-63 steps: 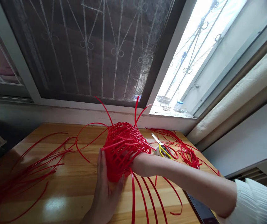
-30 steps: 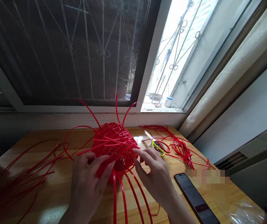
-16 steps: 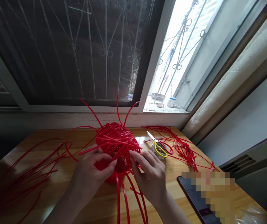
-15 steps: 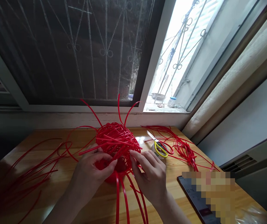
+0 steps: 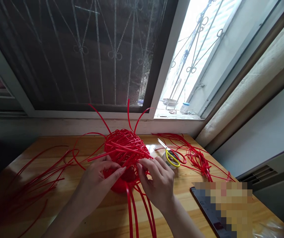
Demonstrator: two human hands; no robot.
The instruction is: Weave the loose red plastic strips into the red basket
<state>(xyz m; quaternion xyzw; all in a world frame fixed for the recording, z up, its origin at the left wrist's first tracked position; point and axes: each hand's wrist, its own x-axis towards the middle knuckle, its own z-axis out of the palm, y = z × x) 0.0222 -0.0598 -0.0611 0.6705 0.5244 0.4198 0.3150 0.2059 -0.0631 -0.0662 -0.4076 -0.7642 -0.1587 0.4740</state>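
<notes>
A round, openwork basket [image 5: 125, 140] woven from red plastic strips sits on the table in front of me. Loose strip ends stick up behind it, and several strips [image 5: 133, 211] hang from its near side toward me. My left hand [image 5: 101, 175] is closed at the basket's near left, thumb and fingers pinching a red strip by the rim. Close by on the right, my right hand [image 5: 158, 180] pinches a strip at the near edge between thumb and forefinger. The fingers partly hide which strips they hold and the basket's dark opening.
Yellow-and-red-handled scissors [image 5: 172, 158] rest on a roll of tape to the right. Behind them lies a bundle of red strips [image 5: 201, 163]. More loose strips [image 5: 45, 175] spread over the wooden table [image 5: 102, 219] at left. A phone [image 5: 206, 211], partly pixelated, lies at the right front.
The whole view has shifted slightly. Both hands stay at the basket's near edge, with small finger movements. The hanging strips have swung a little and drawn closer together.
</notes>
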